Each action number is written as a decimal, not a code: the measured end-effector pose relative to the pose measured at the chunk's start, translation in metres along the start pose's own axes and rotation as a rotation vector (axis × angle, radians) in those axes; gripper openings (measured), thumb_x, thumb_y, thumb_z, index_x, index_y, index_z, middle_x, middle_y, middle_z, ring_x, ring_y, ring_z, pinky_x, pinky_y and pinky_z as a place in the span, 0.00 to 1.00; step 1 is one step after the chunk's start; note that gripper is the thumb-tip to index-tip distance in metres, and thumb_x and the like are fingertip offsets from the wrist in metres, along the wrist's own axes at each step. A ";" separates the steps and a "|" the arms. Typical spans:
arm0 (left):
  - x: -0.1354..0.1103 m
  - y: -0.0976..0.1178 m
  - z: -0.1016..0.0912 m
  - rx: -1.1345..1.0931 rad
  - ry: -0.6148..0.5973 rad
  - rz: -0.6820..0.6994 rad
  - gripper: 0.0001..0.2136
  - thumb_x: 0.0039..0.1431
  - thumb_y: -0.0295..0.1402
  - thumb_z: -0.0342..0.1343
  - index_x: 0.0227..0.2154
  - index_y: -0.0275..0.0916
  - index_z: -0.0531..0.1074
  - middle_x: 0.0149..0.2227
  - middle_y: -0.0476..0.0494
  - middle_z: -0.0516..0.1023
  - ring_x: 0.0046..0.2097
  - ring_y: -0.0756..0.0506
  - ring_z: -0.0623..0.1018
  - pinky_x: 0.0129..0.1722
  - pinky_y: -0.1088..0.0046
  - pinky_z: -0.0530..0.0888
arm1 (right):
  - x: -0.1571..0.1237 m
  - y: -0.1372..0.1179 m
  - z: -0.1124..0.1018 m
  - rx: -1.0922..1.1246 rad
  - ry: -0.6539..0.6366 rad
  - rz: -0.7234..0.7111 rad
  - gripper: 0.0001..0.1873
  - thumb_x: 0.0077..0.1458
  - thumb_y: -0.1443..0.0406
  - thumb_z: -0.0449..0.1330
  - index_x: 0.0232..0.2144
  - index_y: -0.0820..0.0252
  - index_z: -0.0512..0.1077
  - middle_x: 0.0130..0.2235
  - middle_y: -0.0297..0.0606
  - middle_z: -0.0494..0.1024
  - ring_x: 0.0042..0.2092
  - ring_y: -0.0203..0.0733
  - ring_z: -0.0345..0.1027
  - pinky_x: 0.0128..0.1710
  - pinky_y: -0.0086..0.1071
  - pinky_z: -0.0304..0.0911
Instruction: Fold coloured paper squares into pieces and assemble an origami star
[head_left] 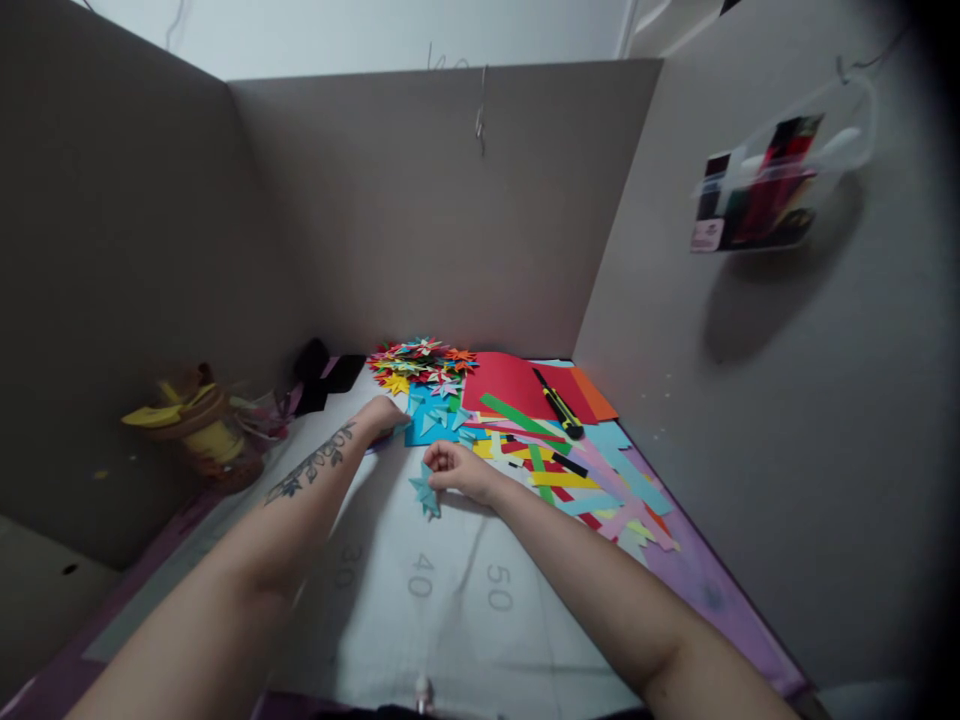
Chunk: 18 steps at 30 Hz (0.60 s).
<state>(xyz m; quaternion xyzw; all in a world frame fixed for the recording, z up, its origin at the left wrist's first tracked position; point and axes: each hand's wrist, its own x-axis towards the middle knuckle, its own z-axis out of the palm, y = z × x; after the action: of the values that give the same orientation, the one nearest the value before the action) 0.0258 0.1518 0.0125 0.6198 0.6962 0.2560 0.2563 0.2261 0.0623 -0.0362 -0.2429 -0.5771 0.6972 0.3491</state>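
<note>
In the head view, both bare forearms stretch forward over a pale cutting mat [450,610] printed with the numbers 30, 40 and 50. The mat lies on a purple-covered counter [716,590], boxed in by cardboard walls [420,200] on three sides.

The right hand [452,468] rests near the middle of the mat. Its grip is pinched closed on a light blue paper star [425,494], which hangs at the fingertips just to the left of the hand and touches the mat or sits just above it. The left hand [386,410], on a tattooed forearm, lies farther away at the left edge of a blue paper sheet [429,428] dotted with small pale stars. Its fingers are turned down and away, so I cannot tell whether its grip is clenched or released, or whether it holds anything.

Beyond the blue sheet, against the back wall, sits a pile of multicoloured paper stars [421,360]. To its right lies a red paper sheet [506,385], with a yellow and black utility knife [559,404] resting on its right part. Loose coloured paper strips [581,487] spread along the right side of the mat, just beside the right forearm.

At far left a yellow, jar-like object [191,425] stands near the wall, too blurred to name further. A black object [326,368] lies near the left back corner. A clear pouch [761,185] holding dark and red items hangs on the right wall.
</note>
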 end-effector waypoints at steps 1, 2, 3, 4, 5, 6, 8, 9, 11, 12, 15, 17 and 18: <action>-0.004 0.000 -0.004 -0.051 0.017 -0.018 0.12 0.33 0.37 0.64 0.13 0.37 0.67 0.11 0.50 0.64 0.18 0.49 0.65 0.20 0.74 0.59 | 0.000 0.000 0.000 0.000 0.001 0.001 0.18 0.35 0.69 0.68 0.31 0.59 0.67 0.23 0.26 0.68 0.23 0.30 0.60 0.23 0.25 0.55; -0.010 0.001 -0.009 -0.100 0.032 -0.027 0.13 0.36 0.40 0.63 0.15 0.37 0.67 0.12 0.51 0.63 0.17 0.51 0.63 0.19 0.75 0.58 | 0.000 0.000 0.000 0.000 0.003 0.002 0.17 0.35 0.69 0.67 0.31 0.59 0.67 0.23 0.26 0.67 0.23 0.30 0.60 0.23 0.25 0.55; -0.018 0.001 -0.012 -0.150 0.047 -0.028 0.13 0.40 0.42 0.61 0.18 0.37 0.68 0.13 0.52 0.64 0.16 0.52 0.61 0.18 0.75 0.57 | 0.000 0.000 0.000 0.001 0.008 0.001 0.17 0.35 0.69 0.67 0.31 0.60 0.66 0.23 0.25 0.67 0.23 0.29 0.60 0.23 0.25 0.55; -0.027 0.002 -0.015 -0.205 0.070 -0.021 0.14 0.43 0.44 0.58 0.21 0.37 0.68 0.15 0.53 0.64 0.16 0.54 0.60 0.18 0.77 0.56 | 0.001 0.000 0.001 0.001 0.018 -0.004 0.17 0.36 0.69 0.66 0.31 0.60 0.66 0.23 0.25 0.67 0.23 0.29 0.59 0.23 0.25 0.54; -0.038 0.002 -0.016 -0.248 0.083 -0.015 0.15 0.46 0.47 0.56 0.23 0.37 0.67 0.16 0.54 0.63 0.16 0.55 0.58 0.17 0.78 0.54 | 0.001 0.000 0.001 -0.002 0.036 -0.016 0.16 0.36 0.69 0.66 0.31 0.60 0.66 0.23 0.25 0.67 0.23 0.29 0.59 0.23 0.24 0.54; -0.051 0.001 -0.015 -0.316 0.092 -0.002 0.16 0.47 0.48 0.55 0.24 0.38 0.66 0.16 0.55 0.62 0.16 0.56 0.57 0.16 0.79 0.54 | 0.001 0.000 0.002 -0.011 0.063 -0.034 0.16 0.37 0.69 0.65 0.31 0.60 0.66 0.23 0.25 0.66 0.23 0.29 0.59 0.23 0.24 0.54; -0.079 -0.001 -0.007 -0.683 0.075 0.025 0.16 0.42 0.45 0.60 0.25 0.38 0.65 0.17 0.57 0.61 0.16 0.57 0.58 0.16 0.80 0.52 | 0.001 0.001 0.005 -0.037 0.148 -0.090 0.15 0.38 0.69 0.63 0.32 0.59 0.66 0.23 0.24 0.65 0.23 0.29 0.58 0.23 0.24 0.53; -0.093 -0.003 -0.001 -0.796 0.057 0.019 0.17 0.40 0.44 0.63 0.26 0.38 0.65 0.17 0.57 0.61 0.16 0.57 0.58 0.15 0.81 0.52 | 0.001 0.002 0.006 -0.055 0.205 -0.122 0.14 0.39 0.69 0.63 0.32 0.59 0.65 0.23 0.24 0.65 0.23 0.29 0.58 0.23 0.24 0.52; -0.117 -0.008 0.012 -0.955 0.053 -0.004 0.21 0.37 0.41 0.65 0.33 0.38 0.66 0.18 0.58 0.63 0.17 0.57 0.60 0.16 0.82 0.55 | 0.001 0.003 0.010 -0.099 0.326 -0.183 0.14 0.40 0.68 0.61 0.33 0.59 0.65 0.23 0.24 0.64 0.24 0.30 0.59 0.24 0.25 0.54; -0.127 -0.011 0.018 -0.997 0.037 -0.005 0.21 0.37 0.40 0.66 0.34 0.38 0.66 0.18 0.59 0.64 0.17 0.57 0.61 0.17 0.82 0.56 | 0.001 0.004 0.011 -0.127 0.380 -0.210 0.14 0.41 0.68 0.60 0.34 0.58 0.64 0.23 0.24 0.64 0.24 0.31 0.59 0.24 0.25 0.55; -0.143 -0.016 0.031 -0.971 0.001 0.013 0.16 0.40 0.40 0.64 0.28 0.36 0.67 0.17 0.56 0.66 0.18 0.56 0.64 0.17 0.82 0.59 | -0.001 0.006 0.016 -0.231 0.504 -0.274 0.15 0.44 0.67 0.58 0.37 0.57 0.62 0.24 0.25 0.64 0.25 0.33 0.61 0.25 0.26 0.58; -0.147 -0.017 0.036 -0.901 -0.006 0.031 0.14 0.43 0.40 0.63 0.26 0.36 0.67 0.17 0.55 0.67 0.18 0.55 0.65 0.17 0.82 0.60 | -0.003 0.007 0.020 -0.291 0.558 -0.309 0.15 0.46 0.67 0.57 0.39 0.56 0.61 0.25 0.26 0.65 0.26 0.34 0.61 0.26 0.27 0.59; -0.147 -0.017 0.037 -0.868 -0.004 0.038 0.13 0.44 0.39 0.62 0.27 0.36 0.67 0.17 0.55 0.68 0.18 0.55 0.66 0.18 0.82 0.60 | -0.005 0.007 0.022 -0.312 0.576 -0.325 0.16 0.46 0.67 0.57 0.40 0.56 0.61 0.26 0.27 0.65 0.26 0.34 0.62 0.26 0.27 0.60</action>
<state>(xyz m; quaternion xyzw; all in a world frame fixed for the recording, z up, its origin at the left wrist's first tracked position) 0.0532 0.0053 -0.0206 0.4676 0.5121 0.5284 0.4898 0.2113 0.0443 -0.0386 -0.3847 -0.5856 0.4393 0.5622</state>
